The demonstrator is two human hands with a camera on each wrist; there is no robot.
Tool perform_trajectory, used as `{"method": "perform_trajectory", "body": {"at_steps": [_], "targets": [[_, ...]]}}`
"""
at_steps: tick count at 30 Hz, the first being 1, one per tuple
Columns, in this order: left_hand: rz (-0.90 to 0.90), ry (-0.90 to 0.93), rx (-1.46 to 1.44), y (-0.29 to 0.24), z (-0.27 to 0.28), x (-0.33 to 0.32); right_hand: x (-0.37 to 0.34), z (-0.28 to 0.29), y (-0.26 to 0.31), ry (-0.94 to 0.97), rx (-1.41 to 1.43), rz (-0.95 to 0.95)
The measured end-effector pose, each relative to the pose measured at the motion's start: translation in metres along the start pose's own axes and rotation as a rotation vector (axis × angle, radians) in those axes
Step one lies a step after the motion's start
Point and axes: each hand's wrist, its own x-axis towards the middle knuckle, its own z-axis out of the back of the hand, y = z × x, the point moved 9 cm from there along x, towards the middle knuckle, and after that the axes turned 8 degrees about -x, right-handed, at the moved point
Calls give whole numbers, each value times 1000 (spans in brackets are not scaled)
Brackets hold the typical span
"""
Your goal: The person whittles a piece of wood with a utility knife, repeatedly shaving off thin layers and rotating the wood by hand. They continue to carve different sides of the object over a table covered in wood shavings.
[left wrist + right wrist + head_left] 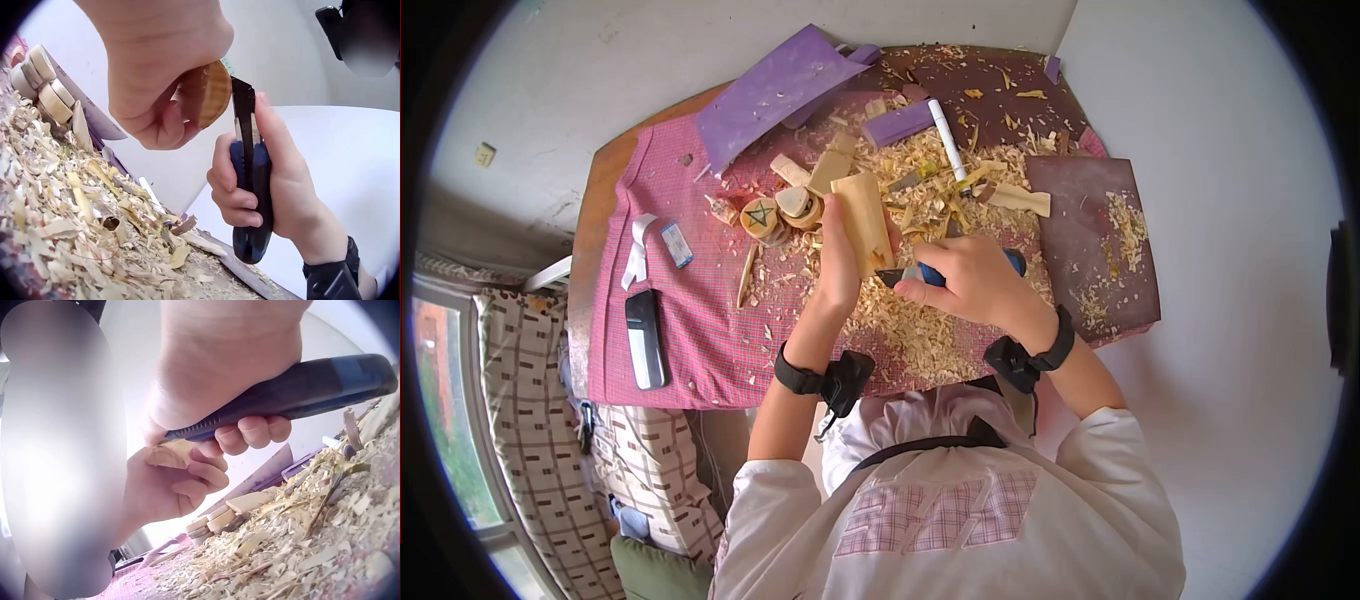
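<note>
The left hand grips a pale wooden block by its sides, above the shavings. In the left wrist view the block's rounded end faces the blade. Curled round a blue and black utility knife, the right hand has its thumb up near the blade. The dark blade lies against or very close to the block's edge. In the right wrist view the knife handle runs through the right hand, and the left hand holds the block beyond it.
Wood shavings cover much of the pink checked cloth. Round wooden pieces, a white marker and purple sheets lie behind the hands. A dark board is at right, a black case at left.
</note>
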Motion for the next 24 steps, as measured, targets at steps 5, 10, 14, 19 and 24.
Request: {"method": "perform_trajectory", "body": {"at_steps": [5, 10, 14, 19, 24], "targets": [[4, -33, -14, -1, -2, -2, -1, 7, 4, -24, -40, 55], [18, -30, -21, -1, 0, 2, 1, 6, 1, -1, -83, 19], [4, -34, -35, -2, 1, 3, 1, 7, 4, -15, -118, 48], [5, -22, -48, -4, -2, 1, 0, 7, 4, -36, -84, 36], [38, -84, -39, -1, 4, -1, 2, 4, -2, -29, -121, -68]]}}
